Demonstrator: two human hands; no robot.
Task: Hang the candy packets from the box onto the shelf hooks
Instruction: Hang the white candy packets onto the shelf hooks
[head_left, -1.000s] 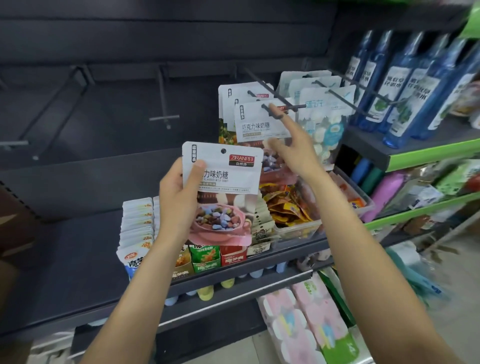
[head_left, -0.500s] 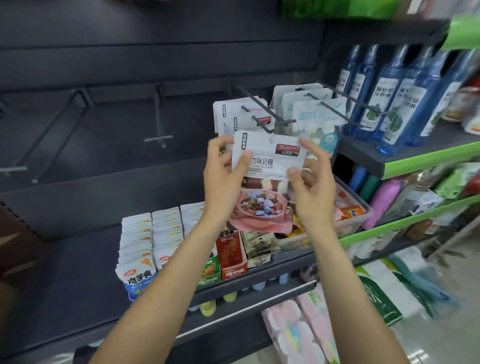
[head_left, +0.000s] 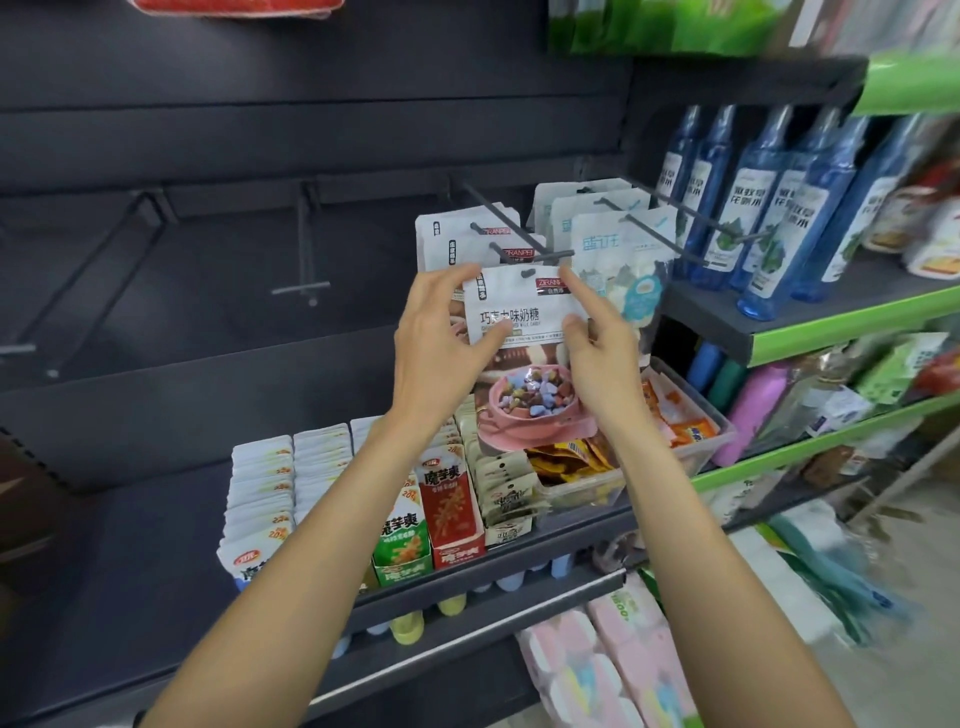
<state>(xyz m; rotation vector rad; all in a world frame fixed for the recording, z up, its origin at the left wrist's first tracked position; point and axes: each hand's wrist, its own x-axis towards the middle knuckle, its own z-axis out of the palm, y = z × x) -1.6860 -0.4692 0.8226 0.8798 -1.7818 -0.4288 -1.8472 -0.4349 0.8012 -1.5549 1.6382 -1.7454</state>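
A white candy packet (head_left: 522, 332) with a pink bowl picture is held upright between both hands, its hang hole just below the tip of a dark shelf hook (head_left: 519, 244). My left hand (head_left: 441, 343) pinches the packet's left edge, thumb across the front. My right hand (head_left: 597, 338) pinches the right edge, index finger along the top corner. Two matching packets (head_left: 467, 234) hang on that hook behind it. White-and-blue packets (head_left: 618, 249) hang on the neighbouring hooks to the right. The box is not in view.
Bare hooks (head_left: 306, 260) stick out of the dark back panel to the left. Snack cartons (head_left: 415, 514) and a clear bin of orange packets (head_left: 675, 431) fill the shelf below. Blue bottles (head_left: 769, 208) stand on the green-edged shelf at right.
Both hands have lifted the packet higher and toward the hook, so its hang hole now sits right under the hook's tip. One second ago only my left hand held it.
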